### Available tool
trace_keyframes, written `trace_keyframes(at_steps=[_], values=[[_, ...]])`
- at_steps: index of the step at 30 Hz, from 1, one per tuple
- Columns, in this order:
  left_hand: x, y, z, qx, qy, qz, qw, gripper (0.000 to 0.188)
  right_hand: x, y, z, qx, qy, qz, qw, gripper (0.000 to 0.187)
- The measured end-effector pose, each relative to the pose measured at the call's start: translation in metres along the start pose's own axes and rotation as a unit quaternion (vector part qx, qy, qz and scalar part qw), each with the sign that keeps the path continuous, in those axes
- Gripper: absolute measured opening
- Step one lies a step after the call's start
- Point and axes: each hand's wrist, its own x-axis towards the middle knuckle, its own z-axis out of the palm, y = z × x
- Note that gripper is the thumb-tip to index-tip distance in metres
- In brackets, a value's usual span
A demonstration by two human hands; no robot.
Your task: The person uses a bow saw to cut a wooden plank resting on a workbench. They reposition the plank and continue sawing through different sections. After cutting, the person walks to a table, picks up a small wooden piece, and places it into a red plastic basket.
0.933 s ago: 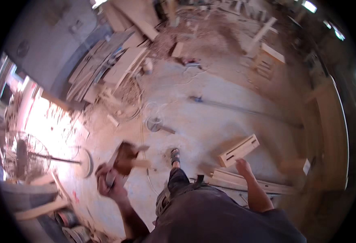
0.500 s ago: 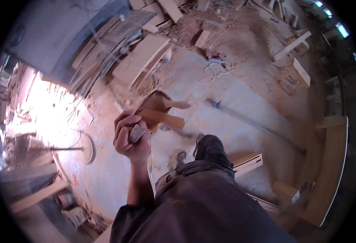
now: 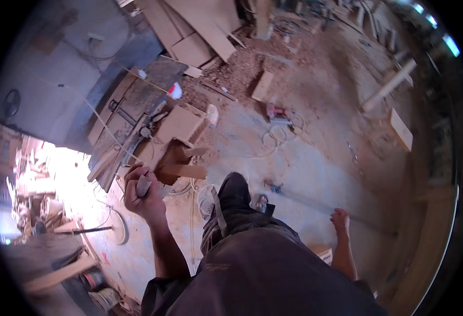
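Note:
My left hand (image 3: 143, 196) is closed around a small grey block (image 3: 143, 185) and torn brown sheets that look like sandpaper (image 3: 184, 171). Loose strips of the sheets stick out to the right, and one part curls upward. Farther right hangs my right hand (image 3: 340, 218), low beside my body, its fingers loosely bent and apart, with nothing seen in it. Below my hands a dark shoe (image 3: 235, 184) steps forward on the dusty floor.
A low bench (image 3: 128, 100) with boards and tools stands ahead left. Leaning panels (image 3: 197, 31) are behind it. A red power tool (image 3: 278, 113) with a coiled cord lies ahead. Wood blocks (image 3: 263, 86) lie around, and a long board (image 3: 434, 237) runs along the right.
My view has shifted forward as I walk; the bench and red tool show more fully. My left hand, still holding the sheets and block, sits lower left. My right hand now shows clearly.

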Motion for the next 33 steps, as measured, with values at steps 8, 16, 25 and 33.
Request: trace_keyframes(at_steps=[8,16,25,33], values=[[0.089,-0.116,0.104,0.051,0.111,-0.124,0.985,0.012,0.118,-0.089,0.074,0.175,-0.063,0.018,0.982,0.031],[0.213,-0.331,0.27,0.02,0.169,-0.197,0.966,0.009,0.235,-0.116,0.156,-0.399,-0.265,-0.07,0.875,0.033],[0.353,-0.48,0.319,0.168,0.213,-0.183,0.945,0.009,0.475,-0.351,0.174,-0.631,-0.313,-0.302,0.642,0.023],[0.35,-0.52,0.343,0.215,0.281,-0.206,0.912,0.012,0.698,-0.84,0.514,-0.417,-0.182,-0.536,0.711,0.022]])
